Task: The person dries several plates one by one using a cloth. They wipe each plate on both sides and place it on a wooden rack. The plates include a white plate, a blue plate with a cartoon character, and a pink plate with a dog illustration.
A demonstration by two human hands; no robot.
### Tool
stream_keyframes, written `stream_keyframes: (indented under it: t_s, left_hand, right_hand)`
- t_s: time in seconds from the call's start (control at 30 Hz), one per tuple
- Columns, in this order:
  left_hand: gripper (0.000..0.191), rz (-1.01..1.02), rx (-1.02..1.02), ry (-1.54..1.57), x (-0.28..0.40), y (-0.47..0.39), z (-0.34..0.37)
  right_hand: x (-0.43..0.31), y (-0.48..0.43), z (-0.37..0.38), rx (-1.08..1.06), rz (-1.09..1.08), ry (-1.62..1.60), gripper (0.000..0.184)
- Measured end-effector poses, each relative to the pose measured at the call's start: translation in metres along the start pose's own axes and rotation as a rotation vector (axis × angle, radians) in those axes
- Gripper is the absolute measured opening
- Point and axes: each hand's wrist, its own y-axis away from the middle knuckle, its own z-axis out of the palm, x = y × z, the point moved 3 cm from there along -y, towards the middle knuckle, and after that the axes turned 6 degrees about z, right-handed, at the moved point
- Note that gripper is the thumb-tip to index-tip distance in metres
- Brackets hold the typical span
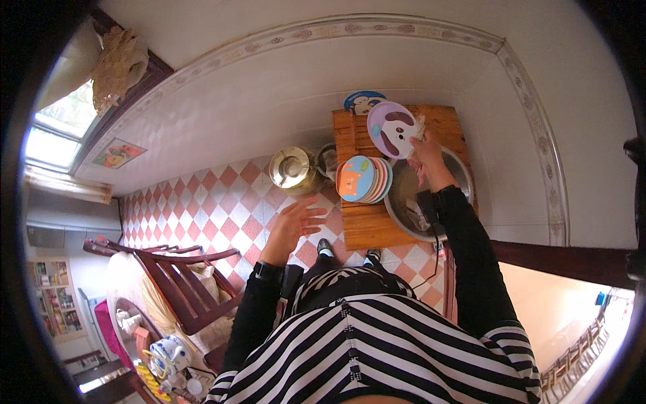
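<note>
My right hand [428, 150] grips the edge of a round purple plate with a dog face [391, 126], a wet-looking cloth [420, 166] bunched in the same hand. Below the hand lies a large round metal basin [469, 177] with a crumpled cloth [417, 214] in it. To its left, several colourful plates stand stacked, with a blue plate bearing an orange cat [356, 177] in front. A blue plate with a cartoon face [364, 102] leans at the wall behind. My left hand [298, 224], fingers spread, is held over the floor left of the stack and holds nothing.
The wooden table [358, 232] stands against the tiled wall. Left of it on the floor are a shiny gold-coloured metal container [292, 169] and a dark pot [328, 160]. A wooden chair [176, 288] and a round table with a blue-and-white teapot [171, 352] are at lower left.
</note>
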Motion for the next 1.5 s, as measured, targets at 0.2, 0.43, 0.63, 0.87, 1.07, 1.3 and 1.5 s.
stream_keyframes:
  t_s: [0.2, 0.43, 0.63, 0.87, 1.07, 1.3, 1.5]
  left_hand:
    - [0.054, 0.007, 0.142, 0.054, -0.012, 0.026, -0.034]
    - [0.054, -0.052, 0.205, 0.098, -0.016, 0.011, -0.088]
    - [0.048, -0.102, 0.266, 0.198, -0.023, -0.021, -0.134]
    - [0.045, -0.143, 0.235, 0.287, -0.037, -0.044, -0.155]
    - [0.045, -0.178, 0.244, 0.267, -0.034, -0.051, -0.158]
    - [0.046, -0.221, 0.224, 0.261, -0.04, -0.059, -0.157]
    - [0.046, -0.251, 0.203, 0.221, -0.042, -0.062, -0.149]
  right_hand:
    - [0.007, -0.081, 0.039, 0.053, -0.191, 0.066, 0.031]
    - [-0.049, -0.089, 0.053, 0.077, -0.221, 0.34, 0.035]
    - [-0.064, -0.141, 0.091, 0.155, -0.597, 0.629, 0.032]
    - [-0.056, -0.171, 0.123, 0.009, -0.627, 0.61, 0.029]
    - [-0.039, -0.191, 0.134, 0.092, -0.684, 0.813, 0.032]
    - [-0.033, -0.194, 0.134, 0.01, -0.687, 0.693, 0.032]
    - [-0.033, -0.182, 0.139, 0.0, -0.533, 0.622, 0.033]
